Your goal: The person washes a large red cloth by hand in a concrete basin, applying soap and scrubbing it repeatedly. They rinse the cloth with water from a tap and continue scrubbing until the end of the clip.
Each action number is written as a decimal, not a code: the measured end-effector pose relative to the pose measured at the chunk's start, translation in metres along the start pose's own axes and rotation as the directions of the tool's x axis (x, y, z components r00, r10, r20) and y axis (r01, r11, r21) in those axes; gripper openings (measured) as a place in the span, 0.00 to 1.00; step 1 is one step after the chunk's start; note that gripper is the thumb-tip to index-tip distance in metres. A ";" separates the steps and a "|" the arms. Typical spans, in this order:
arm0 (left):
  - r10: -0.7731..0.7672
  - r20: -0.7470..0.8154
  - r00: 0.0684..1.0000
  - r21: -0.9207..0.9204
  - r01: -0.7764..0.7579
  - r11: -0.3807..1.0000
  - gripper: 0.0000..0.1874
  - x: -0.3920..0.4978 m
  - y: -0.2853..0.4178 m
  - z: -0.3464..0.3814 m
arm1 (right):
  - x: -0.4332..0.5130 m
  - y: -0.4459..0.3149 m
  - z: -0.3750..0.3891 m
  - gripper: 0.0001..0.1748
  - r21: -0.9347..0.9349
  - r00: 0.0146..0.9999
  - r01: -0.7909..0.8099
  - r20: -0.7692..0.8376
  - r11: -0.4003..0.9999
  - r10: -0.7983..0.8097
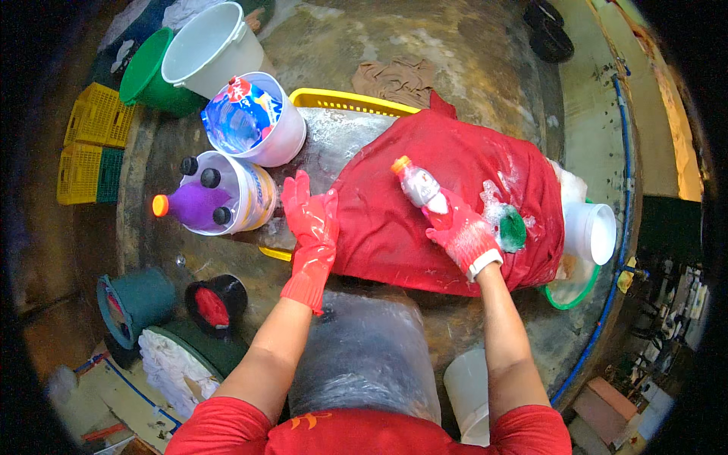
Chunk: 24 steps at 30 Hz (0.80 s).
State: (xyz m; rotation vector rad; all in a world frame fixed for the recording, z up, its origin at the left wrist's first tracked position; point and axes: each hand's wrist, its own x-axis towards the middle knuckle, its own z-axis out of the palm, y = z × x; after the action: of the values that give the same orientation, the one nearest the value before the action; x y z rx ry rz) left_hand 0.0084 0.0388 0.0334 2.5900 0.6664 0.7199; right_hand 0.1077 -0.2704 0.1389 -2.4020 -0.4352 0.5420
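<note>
My right hand, in a wet pink glove, is closed around a small clear plastic bottle with an orange cap, held tilted over a soapy red cloth. Just right of that hand, a green scrubbing pad lies in foam on the cloth. At the cloth's left edge my left hand, also gloved, has its fingers apart and holds nothing. The cloth is spread over a plastic-covered work surface.
Left of the cloth stand a white bucket with a detergent packet and another bucket with a purple bottle. A yellow basket rim shows behind. A white container lies at the right, and a brown cloth on the floor beyond.
</note>
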 end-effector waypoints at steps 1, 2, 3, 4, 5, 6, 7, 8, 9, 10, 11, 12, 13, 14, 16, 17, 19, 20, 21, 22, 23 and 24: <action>-0.158 0.075 0.984 -0.066 0.163 0.984 0.28 0.003 0.001 -0.002 | 0.007 -0.004 -0.006 0.50 -0.033 0.997 -0.033 0.074 0.999 0.036; -0.276 0.208 0.938 -0.090 0.299 0.950 0.27 0.007 0.002 -0.004 | 0.014 -0.008 -0.011 0.50 -0.058 0.992 -0.037 0.117 0.998 0.044; -0.359 0.282 0.890 -0.109 0.401 0.909 0.26 0.010 0.002 -0.009 | 0.022 -0.012 -0.016 0.50 -0.069 0.983 -0.020 0.180 0.997 0.032; -0.436 0.347 0.831 -0.097 0.494 0.864 0.27 0.012 0.005 -0.013 | 0.030 -0.015 -0.019 0.51 -0.138 0.976 -0.038 0.208 0.990 0.066; -0.492 0.353 0.796 -0.097 0.554 0.827 0.28 0.014 0.006 -0.018 | 0.037 -0.019 -0.023 0.53 -0.144 0.977 -0.021 0.209 0.989 0.052; -0.546 0.358 0.757 -0.096 0.612 0.785 0.30 0.015 0.007 -0.022 | 0.045 -0.021 -0.026 0.54 -0.136 0.986 -0.019 0.162 0.991 0.041; -0.601 0.378 0.704 -0.086 0.673 0.735 0.32 0.016 0.007 -0.025 | 0.053 -0.024 -0.028 0.55 -0.140 0.986 -0.033 0.157 0.990 0.055; -0.591 0.381 0.711 -0.180 0.684 0.707 0.32 0.016 0.007 -0.028 | 0.059 -0.026 -0.030 0.57 -0.138 0.989 -0.063 0.121 0.988 0.080; -0.580 0.393 0.714 -0.253 0.690 0.678 0.31 0.015 0.006 -0.028 | 0.066 -0.028 -0.030 0.59 -0.160 0.987 -0.128 0.079 0.979 0.142; -0.574 0.429 0.697 -0.306 0.710 0.634 0.30 0.014 0.005 -0.027 | 0.070 -0.030 -0.030 0.60 -0.175 0.982 -0.139 0.104 0.975 0.158; -0.568 0.464 0.680 -0.354 0.730 0.585 0.29 0.012 0.003 -0.025 | 0.073 -0.032 -0.027 0.60 -0.224 0.977 -0.181 0.072 0.958 0.202; -0.569 0.486 0.663 -0.384 0.747 0.543 0.28 0.010 -0.001 -0.021 | 0.075 -0.032 -0.025 0.61 -0.194 0.973 -0.132 0.164 0.972 0.164; -0.560 0.496 0.664 -0.409 0.747 0.523 0.26 0.007 -0.006 -0.017 | 0.074 -0.033 -0.020 0.61 -0.182 0.967 -0.097 0.217 0.978 0.136; -0.551 0.506 0.664 -0.428 0.747 0.508 0.24 0.004 -0.011 -0.013 | 0.072 -0.033 -0.016 0.62 -0.176 0.960 -0.049 0.262 0.983 0.095; -0.521 0.512 0.683 -0.469 0.731 0.496 0.21 -0.002 -0.027 -0.004 | 0.062 -0.031 -0.005 0.61 -0.027 0.927 -0.012 0.375 1.000 0.022; -0.497 0.513 0.700 -0.493 0.714 0.497 0.20 -0.004 -0.037 -0.001 | 0.054 -0.030 0.003 0.60 0.110 0.895 0.011 0.442 0.994 -0.058; -0.410 0.505 0.760 -0.531 0.647 0.547 0.17 -0.006 -0.057 0.004 | 0.034 -0.026 0.017 0.53 0.449 0.763 -0.419 0.645 0.790 0.038; -0.323 0.477 0.817 -0.542 0.563 0.624 0.16 -0.004 -0.068 0.006 | 0.023 -0.024 0.025 0.43 0.629 0.639 -0.680 0.760 0.377 -0.115; -0.203 0.435 0.877 -0.539 0.434 0.721 0.15 -0.002 -0.078 0.007 | 0.011 -0.021 0.033 0.36 0.562 0.550 -0.791 0.826 0.243 -0.122; 0.046 0.347 0.937 -0.456 0.125 0.881 0.14 0.001 -0.087 0.007 | 0.000 -0.019 0.040 0.35 0.601 0.581 -0.797 0.788 0.052 -0.202; 0.185 0.311 0.932 -0.385 -0.054 0.921 0.13 0.002 -0.092 0.008 | -0.011 -0.018 0.048 0.34 0.592 0.596 -0.803 0.791 -0.073 -0.141; 0.296 0.290 0.910 -0.346 -0.189 0.919 0.12 0.004 -0.096 0.007 | -0.021 -0.017 0.056 0.33 0.507 0.576 -0.791 0.806 -0.341 -0.138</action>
State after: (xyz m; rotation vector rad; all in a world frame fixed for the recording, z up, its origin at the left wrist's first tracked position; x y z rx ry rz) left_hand -0.0179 0.1182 -0.0150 2.4332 0.1066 0.3919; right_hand 0.0599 -0.2381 0.1156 -0.4357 0.6313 1.3602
